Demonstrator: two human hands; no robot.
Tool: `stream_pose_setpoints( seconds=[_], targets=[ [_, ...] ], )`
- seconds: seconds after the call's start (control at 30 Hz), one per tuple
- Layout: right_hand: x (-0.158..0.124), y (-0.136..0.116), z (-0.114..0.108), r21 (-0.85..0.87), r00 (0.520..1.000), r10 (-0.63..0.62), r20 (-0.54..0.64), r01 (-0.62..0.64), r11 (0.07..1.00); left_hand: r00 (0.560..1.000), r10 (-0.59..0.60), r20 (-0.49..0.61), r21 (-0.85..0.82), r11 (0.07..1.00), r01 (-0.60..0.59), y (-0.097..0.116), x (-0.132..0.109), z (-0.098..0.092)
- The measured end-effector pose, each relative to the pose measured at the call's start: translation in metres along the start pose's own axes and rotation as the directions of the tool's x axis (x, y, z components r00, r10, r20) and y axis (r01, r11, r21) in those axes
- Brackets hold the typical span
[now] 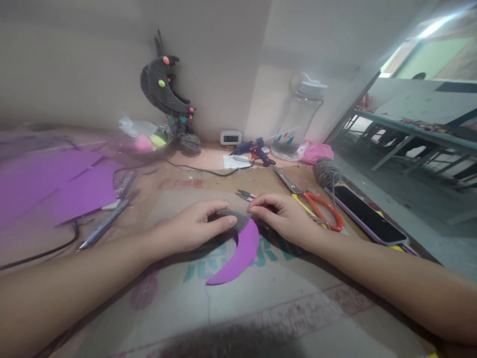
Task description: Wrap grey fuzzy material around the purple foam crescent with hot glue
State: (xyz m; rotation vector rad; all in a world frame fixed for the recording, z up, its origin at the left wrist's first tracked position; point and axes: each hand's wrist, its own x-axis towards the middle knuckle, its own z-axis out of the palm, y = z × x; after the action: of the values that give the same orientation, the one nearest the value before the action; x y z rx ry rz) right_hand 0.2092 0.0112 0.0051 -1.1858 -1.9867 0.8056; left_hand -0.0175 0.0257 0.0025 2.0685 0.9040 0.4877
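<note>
A purple foam crescent [238,256] lies on the cardboard-covered table [290,298], its upper tip covered in grey yarn [235,217]. My left hand [194,226] is curled with its fingers pinching the grey-wrapped tip from the left. My right hand [283,214] is curled too, fingertips pressed on the same tip from the right. Both hands rest on the table and meet at the crescent's top.
Orange-handled scissors [316,204], small snips [244,195], a phone [367,214] and a yarn bundle [326,171] lie to the right. A glue gun [255,149], a clear jar [298,119] and a finished dark crescent [162,89] stand at the wall. Purple foam sheets [55,186] and a pen [104,223] sit to the left.
</note>
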Motion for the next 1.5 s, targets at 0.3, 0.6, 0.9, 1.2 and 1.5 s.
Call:
stream_pose_setpoints(
  seconds=[0.3, 0.6, 0.9, 1.2, 1.5],
  targets=[
    [0.0005, 0.0, -0.0007, -0.052, 0.999, 0.019, 0.045, -0.017, 0.998, 1.0, -0.018, -0.025, -0.041, 0.999, 0.017, -0.0006, 0.0, 0.0007],
    [0.0011, -0.0018, -0.0006, -0.065, 0.998, -0.017, 0.062, 0.021, 0.998, 0.999, -0.015, -0.035, -0.093, 0.996, 0.012, -0.0005, 0.0013, 0.0016],
    [-0.002, 0.0016, 0.0016, 0.185, 0.986, -0.014, -0.169, 0.045, 0.982, 0.982, -0.082, -0.168, -0.251, 0.967, 0.038, 0.006, 0.002, 0.0021],
    [-0.0038, -0.0075, -0.0029, -0.144, 0.955, -0.263, -0.14, 0.243, 0.959, 0.979, -0.087, -0.183, -0.299, 0.954, 0.029, 0.0049, 0.0026, 0.0024],
    [-0.0039, -0.0055, -0.0042, -0.164, 0.961, -0.269, -0.057, 0.257, 0.952, 0.987, -0.041, -0.158, -0.256, 0.967, -0.001, 0.0011, 0.0028, 0.0028]
  ],
)
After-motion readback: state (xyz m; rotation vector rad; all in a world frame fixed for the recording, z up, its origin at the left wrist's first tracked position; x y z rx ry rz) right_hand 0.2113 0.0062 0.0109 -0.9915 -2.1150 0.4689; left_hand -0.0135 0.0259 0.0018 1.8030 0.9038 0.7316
